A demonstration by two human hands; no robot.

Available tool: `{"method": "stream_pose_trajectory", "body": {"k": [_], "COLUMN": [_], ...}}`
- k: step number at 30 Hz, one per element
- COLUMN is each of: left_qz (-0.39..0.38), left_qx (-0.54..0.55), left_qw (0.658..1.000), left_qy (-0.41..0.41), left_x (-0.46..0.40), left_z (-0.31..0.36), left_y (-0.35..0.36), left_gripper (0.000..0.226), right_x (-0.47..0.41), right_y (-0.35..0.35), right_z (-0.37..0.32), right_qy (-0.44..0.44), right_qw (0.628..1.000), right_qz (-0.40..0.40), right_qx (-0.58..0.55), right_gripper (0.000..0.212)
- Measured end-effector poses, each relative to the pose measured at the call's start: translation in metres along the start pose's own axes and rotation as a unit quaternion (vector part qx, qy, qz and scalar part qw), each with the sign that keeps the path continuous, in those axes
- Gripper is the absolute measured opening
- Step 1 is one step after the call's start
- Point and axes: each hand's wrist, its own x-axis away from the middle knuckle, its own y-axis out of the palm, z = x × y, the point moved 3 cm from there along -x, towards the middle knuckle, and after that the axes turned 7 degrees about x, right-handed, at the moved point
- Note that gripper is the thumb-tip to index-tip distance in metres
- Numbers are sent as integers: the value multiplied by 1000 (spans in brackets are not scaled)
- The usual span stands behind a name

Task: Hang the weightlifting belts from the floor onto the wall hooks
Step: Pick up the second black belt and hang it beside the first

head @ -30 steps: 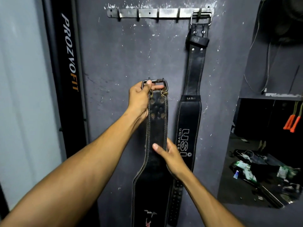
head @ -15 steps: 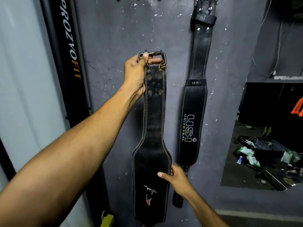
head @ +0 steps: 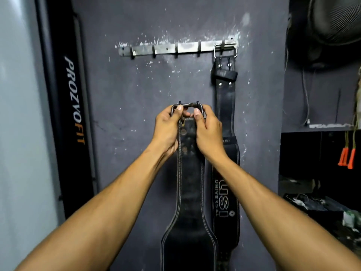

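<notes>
Both hands' (head: 168, 126) (head: 208, 127) grip pinches the belt (head: 190, 184) buckle-up, strap hanging vertically.

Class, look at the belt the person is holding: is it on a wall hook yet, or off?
Off. Both hands hold the belt by its buckle, well below the hook rail.

Black belt (head: 189, 184) held upright; USI belt (head: 224, 114) hangs hooked.

Left hand (head: 168, 127) and right hand (head: 209, 130) on held belt's buckle (head: 186, 106), below hook rail (head: 175, 48).
</notes>
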Motion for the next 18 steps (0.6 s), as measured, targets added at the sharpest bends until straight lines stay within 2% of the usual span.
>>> {"method": "stream_pose_trajectory", "body": {"k": [2, 4, 6, 9, 12, 15, 18], "left_qz": [0, 8, -9, -34, 18, 78, 63], "left_qx": [-31, -146, -263, -346, -358, -334, -338], "left_qw": [999, 987, 961, 931, 918, 909, 905], "left_qy": [20, 64, 86, 110, 171, 236, 249], "left_x": [-16, -37, -55, -80, -110, -145, -184], "left_z": [-1, -1, 2, 6, 7, 12, 21], "left_y": [8, 12, 16, 26, 41, 54, 67], "left_gripper": [19, 17, 28, 43, 48, 45, 44], "right_x": [-19, -36, -58, -93, -129, -171, -211], "right_y": [2, 2, 2, -1, -4, -1, -1], "right_z": [-2, 0, 2, 5, 7, 9, 11], "right_qy": [-32, -55, -63, -64, -77, -81, -90], "right_qw": [998, 995, 995, 995, 992, 991, 988], "right_qz": [42, 65, 70, 74, 96, 98, 112], "right_qx": [31, 41, 40, 34, 13, 37, 52], "right_gripper": [26, 28, 35, 41, 37, 43, 41]}}
